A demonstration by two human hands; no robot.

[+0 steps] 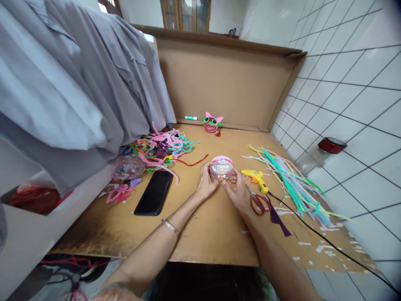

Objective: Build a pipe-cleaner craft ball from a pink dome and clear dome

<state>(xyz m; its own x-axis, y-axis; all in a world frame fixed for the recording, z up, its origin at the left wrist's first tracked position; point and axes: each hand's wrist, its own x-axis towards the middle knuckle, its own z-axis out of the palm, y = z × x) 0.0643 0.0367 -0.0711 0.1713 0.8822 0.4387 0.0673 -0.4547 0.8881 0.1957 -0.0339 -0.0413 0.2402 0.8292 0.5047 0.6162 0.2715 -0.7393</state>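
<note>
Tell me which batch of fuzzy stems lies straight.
The green, yellow and lilac fuzzy stems beside the white tiled wall lie mostly straight; the multicoloured fuzzy heap near the grey cloth is curled and tangled.

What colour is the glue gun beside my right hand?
The glue gun is yellow; it shows best in the head view.

under the grip: worn yellow-brown tabletop, darkened toward its near left corner | beyond the grip: upright brown cardboard panel | right of it: white tiled wall with dark grout lines | farther beyond: pale plain wall, brown-framed glass panes | far beyond, leftward: small bright opening
</note>
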